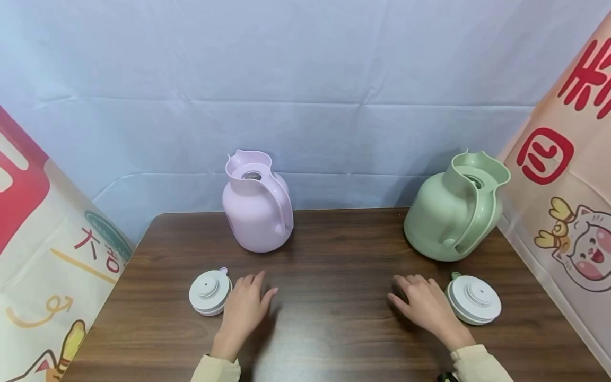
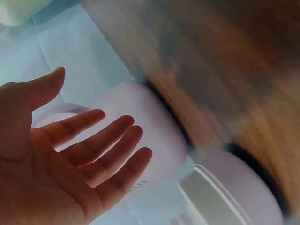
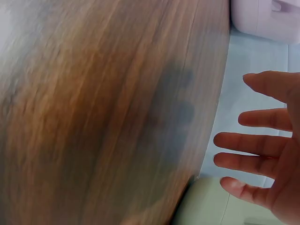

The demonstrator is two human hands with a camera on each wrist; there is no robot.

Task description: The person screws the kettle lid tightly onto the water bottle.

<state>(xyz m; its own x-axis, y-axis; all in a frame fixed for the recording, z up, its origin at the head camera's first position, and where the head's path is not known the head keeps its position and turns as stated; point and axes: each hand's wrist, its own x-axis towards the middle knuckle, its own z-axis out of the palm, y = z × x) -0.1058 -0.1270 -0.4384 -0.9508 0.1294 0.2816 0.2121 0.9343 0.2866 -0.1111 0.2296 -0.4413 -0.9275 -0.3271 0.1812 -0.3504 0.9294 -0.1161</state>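
My left hand (image 1: 245, 309) hovers palm-down over the table, its fingers spread and holding nothing. Just left of it lies a white lid with a lilac tab (image 1: 208, 292). Behind that hand stands a lilac thermos jug (image 1: 258, 212), its top uncovered and its handle toward the front right. On the other side my right hand (image 1: 425, 305) is also bare, with fingers extended. A white lid with a green tab (image 1: 473, 300) lies to its right, partly behind the wrist. Farther back a green thermos jug (image 1: 436, 217) stands with no lid in its mouth.
The dark wooden table (image 1: 329, 297) ends at a pale blue cloth backdrop (image 1: 324, 138). Printed cloths hang at both sides, a left one (image 1: 43, 249) and a right one (image 1: 573, 185). A small dark object (image 1: 447, 377) shows at the right cuff.
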